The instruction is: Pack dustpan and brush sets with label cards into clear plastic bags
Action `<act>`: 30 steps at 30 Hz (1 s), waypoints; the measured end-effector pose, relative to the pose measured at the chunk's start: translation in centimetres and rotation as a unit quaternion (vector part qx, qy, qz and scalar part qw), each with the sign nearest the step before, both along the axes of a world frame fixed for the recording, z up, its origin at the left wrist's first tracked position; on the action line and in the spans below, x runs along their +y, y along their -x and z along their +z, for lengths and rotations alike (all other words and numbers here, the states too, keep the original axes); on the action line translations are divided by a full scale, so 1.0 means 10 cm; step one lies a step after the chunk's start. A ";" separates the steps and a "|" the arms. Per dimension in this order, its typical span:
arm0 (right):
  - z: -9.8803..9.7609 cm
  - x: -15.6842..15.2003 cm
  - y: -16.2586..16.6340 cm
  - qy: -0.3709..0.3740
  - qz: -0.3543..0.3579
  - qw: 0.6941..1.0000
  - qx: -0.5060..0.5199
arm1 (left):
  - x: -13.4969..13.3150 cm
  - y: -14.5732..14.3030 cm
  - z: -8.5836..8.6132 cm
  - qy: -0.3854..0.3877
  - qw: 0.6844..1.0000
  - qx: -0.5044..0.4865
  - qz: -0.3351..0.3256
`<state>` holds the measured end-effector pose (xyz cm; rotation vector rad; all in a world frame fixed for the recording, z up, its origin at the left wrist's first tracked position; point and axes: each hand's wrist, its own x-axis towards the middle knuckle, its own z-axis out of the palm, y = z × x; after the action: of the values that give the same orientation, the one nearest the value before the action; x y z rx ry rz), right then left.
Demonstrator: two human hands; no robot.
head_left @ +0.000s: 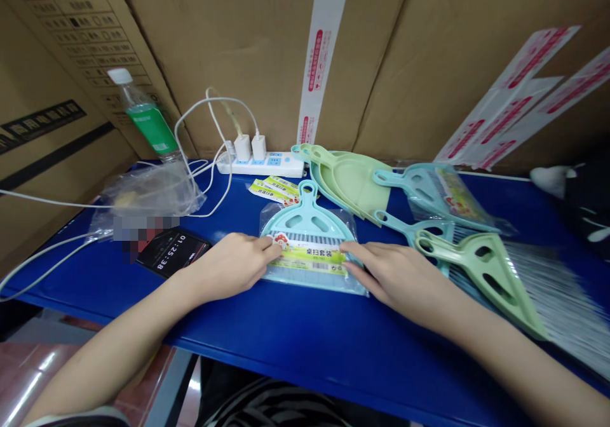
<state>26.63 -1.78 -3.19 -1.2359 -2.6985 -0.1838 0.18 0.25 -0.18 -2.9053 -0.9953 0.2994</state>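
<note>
A light-blue mini brush in a clear plastic bag lies on the blue table in front of me, with a yellow-green label card across it. My left hand pinches the left end of the label and bag. My right hand presses its fingers on the right end of the label. Both hands rest on the table at the bag's sides.
Green dustpans, blue packaged sets and a green brush lie to the right. Spare label cards, a power strip with chargers, a water bottle, a crumpled plastic bag and a phone sit left. Cardboard boxes stand behind.
</note>
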 end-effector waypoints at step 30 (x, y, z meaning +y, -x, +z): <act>0.07 -0.01 0.00 -0.060 0.029 0.998 0.020 | 0.00 0.00 0.00 -0.001 1.000 0.006 -0.001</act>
<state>26.66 -1.88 -2.54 -1.1133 -2.6435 -0.3057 0.16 0.28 -0.18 -2.8986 -0.9902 0.3144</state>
